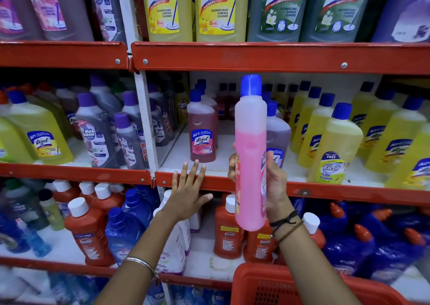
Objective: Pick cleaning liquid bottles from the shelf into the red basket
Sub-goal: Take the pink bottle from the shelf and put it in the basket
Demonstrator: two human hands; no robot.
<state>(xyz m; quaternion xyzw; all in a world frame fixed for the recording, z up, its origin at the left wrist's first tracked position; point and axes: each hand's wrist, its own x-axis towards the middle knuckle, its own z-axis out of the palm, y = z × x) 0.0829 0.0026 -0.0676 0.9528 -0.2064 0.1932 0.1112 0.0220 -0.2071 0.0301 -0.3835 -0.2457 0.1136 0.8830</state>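
Observation:
My right hand grips a tall bottle of pink cleaning liquid with a blue cap, held upright in front of the middle shelf. Directly below it, at the bottom edge of the view, is the red basket, and I cannot see inside it. My left hand is open with fingers spread, hovering at the red front edge of the middle shelf. Just beyond its fingertips a pink Lizol bottle stands on the shelf.
Yellow Lizol and Bactin bottles crowd the middle shelf's right side. Grey Max Kleen bottles fill the left bay. Large Lizol bottles line the top shelf. Red Bactin bottles and blue bottles fill the lower shelf.

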